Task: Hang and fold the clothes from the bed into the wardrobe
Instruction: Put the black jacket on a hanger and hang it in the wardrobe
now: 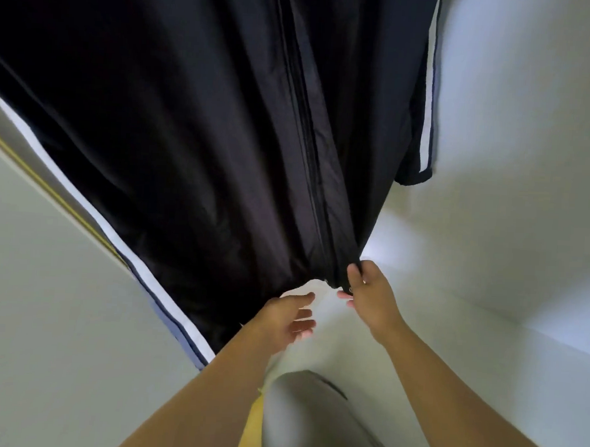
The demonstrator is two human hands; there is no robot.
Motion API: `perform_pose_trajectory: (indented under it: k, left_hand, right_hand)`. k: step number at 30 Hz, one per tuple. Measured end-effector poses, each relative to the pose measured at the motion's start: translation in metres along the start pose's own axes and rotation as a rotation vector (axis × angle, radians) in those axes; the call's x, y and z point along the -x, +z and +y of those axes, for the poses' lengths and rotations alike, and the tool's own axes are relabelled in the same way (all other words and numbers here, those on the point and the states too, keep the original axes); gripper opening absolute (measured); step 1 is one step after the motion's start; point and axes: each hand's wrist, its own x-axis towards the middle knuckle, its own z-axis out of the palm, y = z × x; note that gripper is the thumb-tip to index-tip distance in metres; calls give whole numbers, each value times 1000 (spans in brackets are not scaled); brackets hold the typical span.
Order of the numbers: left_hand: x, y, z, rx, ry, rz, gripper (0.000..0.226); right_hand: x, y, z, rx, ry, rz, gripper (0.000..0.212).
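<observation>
So the black, slightly shiny zip-front jacket (pixel 190 115) is hanging up and fills most of the top of the view. Its closed zipper (pixel 305 138) runs down the middle toward the hands. The right hand (pixel 368 295) has thumb and fingers pinched tight on the bottom hem, right next to the zipper's lower end. Everything else of the jacket stretches up and away from that pinch, and the fabric pulls into long folds that all meet there.

The left hand (pixel 285 320) sits just left of the right one and a bit lower, close under the hem. Its fingers are loosely spread and it's holding nothing. Can't tell if a fingertip brushes the cloth.

A white stripe (pixel 92 209) runs down the sleeve on the left, and the other sleeve (pixel 426 110) hangs at upper right. There are plain white panels (pixel 513 132) all around. A grey trouser leg (pixel 310 419) and a bit of yellow fabric (pixel 252 422) show at the bottom.
</observation>
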Motion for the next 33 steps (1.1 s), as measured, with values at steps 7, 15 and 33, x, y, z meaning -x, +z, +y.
perform_pose_trajectory:
  k: [7,15,33]
  left_hand:
    - [-5,13,-17,648,21,-139,13]
    - [-1,17,-32,498,70,-140,22]
    - [9,20,-36,308,97,-98,14]
  right_hand:
    - [23,-19,13,68,17,-50,11]
    - [36,-9,20,139,-85,-3,18]
    - [29,4,27,-321,242,-33,28]
